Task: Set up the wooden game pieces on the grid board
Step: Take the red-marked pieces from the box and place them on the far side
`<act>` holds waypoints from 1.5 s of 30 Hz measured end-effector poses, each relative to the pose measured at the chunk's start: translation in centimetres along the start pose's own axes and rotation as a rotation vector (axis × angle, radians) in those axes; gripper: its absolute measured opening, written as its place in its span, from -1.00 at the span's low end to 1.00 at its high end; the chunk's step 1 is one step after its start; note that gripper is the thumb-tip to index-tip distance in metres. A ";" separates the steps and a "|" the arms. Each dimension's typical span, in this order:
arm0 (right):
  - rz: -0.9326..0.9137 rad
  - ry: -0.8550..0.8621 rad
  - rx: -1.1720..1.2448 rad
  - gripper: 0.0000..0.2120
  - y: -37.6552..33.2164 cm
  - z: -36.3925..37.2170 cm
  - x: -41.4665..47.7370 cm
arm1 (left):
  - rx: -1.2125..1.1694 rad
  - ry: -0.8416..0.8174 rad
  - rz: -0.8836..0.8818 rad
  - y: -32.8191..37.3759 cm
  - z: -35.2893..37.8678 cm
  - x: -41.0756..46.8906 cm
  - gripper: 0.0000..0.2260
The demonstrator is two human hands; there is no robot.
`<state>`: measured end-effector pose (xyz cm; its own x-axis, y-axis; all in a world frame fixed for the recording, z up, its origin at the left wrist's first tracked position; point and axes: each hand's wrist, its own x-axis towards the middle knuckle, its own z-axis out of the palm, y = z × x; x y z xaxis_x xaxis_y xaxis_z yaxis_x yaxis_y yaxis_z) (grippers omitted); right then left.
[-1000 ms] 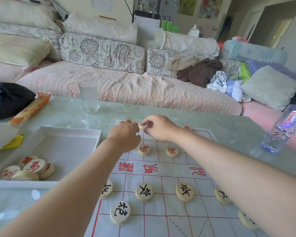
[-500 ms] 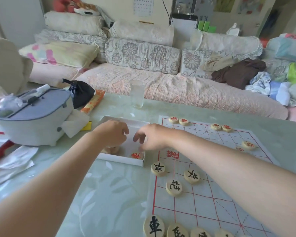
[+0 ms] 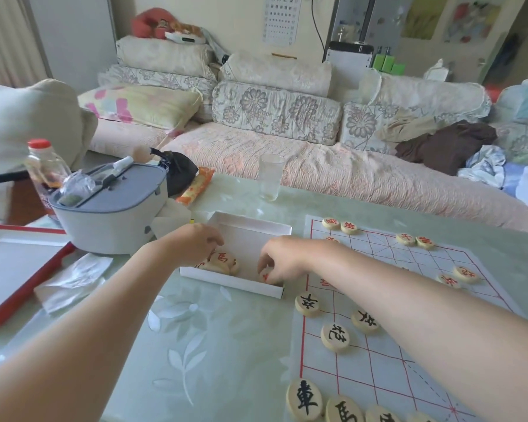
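Observation:
A white paper grid board (image 3: 387, 357) with red lines lies on the table at the right. Black-lettered wooden discs (image 3: 335, 337) sit on its near half and red-lettered discs (image 3: 340, 226) along its far rows. An open white box (image 3: 250, 228) stands left of the board, with several red-lettered discs (image 3: 223, 261) in its near left corner. My left hand (image 3: 192, 245) reaches into the box over those discs, its fingertips hidden. My right hand (image 3: 287, 257) is in the box's near right corner, and its fingers pinch a red-lettered disc (image 3: 265, 277).
A clear plastic cup (image 3: 270, 178) stands behind the box. Left of it are a grey lidded container (image 3: 113, 214), a black bag (image 3: 180, 172), an orange packet (image 3: 197, 185), crumpled tissue (image 3: 73, 278) and a red-edged tray (image 3: 16, 275). A sofa with cushions runs behind the table.
Both hands have left the board's far rows and come left into the white box. My right hand has closed on a red-lettered disc there. The view has swung left.

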<state>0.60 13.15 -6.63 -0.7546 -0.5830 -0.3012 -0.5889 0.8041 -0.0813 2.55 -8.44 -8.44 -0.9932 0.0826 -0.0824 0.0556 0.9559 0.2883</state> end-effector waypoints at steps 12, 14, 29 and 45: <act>0.249 0.208 0.276 -0.62 0.4 2.6 2.0 | -0.065 -0.038 -0.031 2.4 0.4 0.5 -0.80; 0.240 0.191 0.208 -0.56 0.3 2.7 1.9 | -0.069 -0.018 -0.030 2.7 0.6 0.8 -0.82; 0.194 0.346 0.312 -0.55 2.1 1.5 -0.4 | -0.142 0.129 0.041 5.4 0.8 2.0 -0.86; 0.403 0.434 0.355 -0.56 15.5 1.2 -8.2 | -0.130 -0.040 0.335 20.6 5.2 5.8 -0.75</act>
<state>-1.97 30.52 -6.57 -0.9859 -0.1646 0.0286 -0.1634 0.9141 -0.3711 -1.52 13.26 -7.97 -0.9171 0.3987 0.0010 0.3615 0.8302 0.4244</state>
